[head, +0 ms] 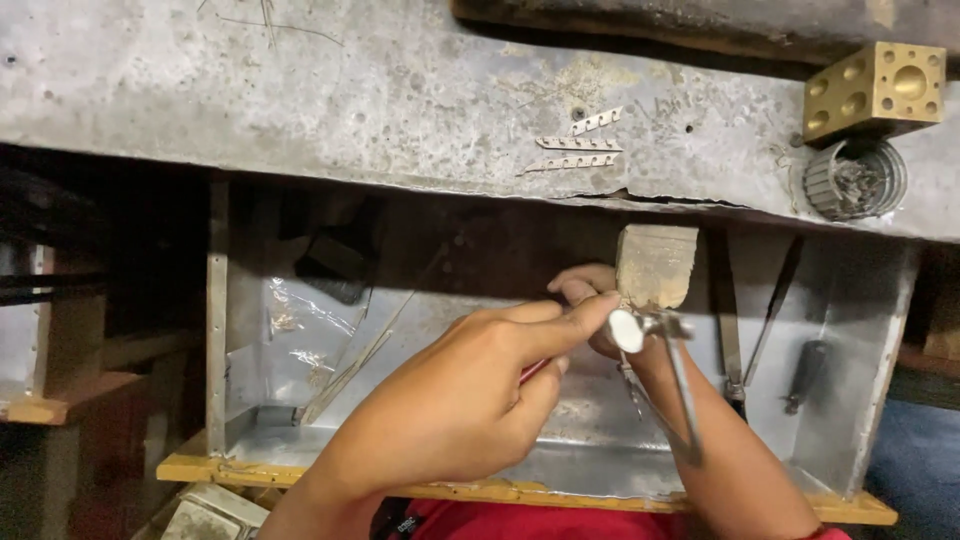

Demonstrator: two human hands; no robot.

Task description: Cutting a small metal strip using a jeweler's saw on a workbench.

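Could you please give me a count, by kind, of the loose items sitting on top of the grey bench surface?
Thin toothed silver metal strips: 3
Brass cube block with round hollows: 1
Round ribbed grey metal cup holding small scraps: 1
Total: 5

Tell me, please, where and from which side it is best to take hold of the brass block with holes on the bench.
Grip the brass block by two opposite side faces, coming down from above. It is a cube standing free at the bench corner, so its sides look open; the holed top offers no flat hold. The ribbed round container sits close at its near side, so the left and right faces seem easier.
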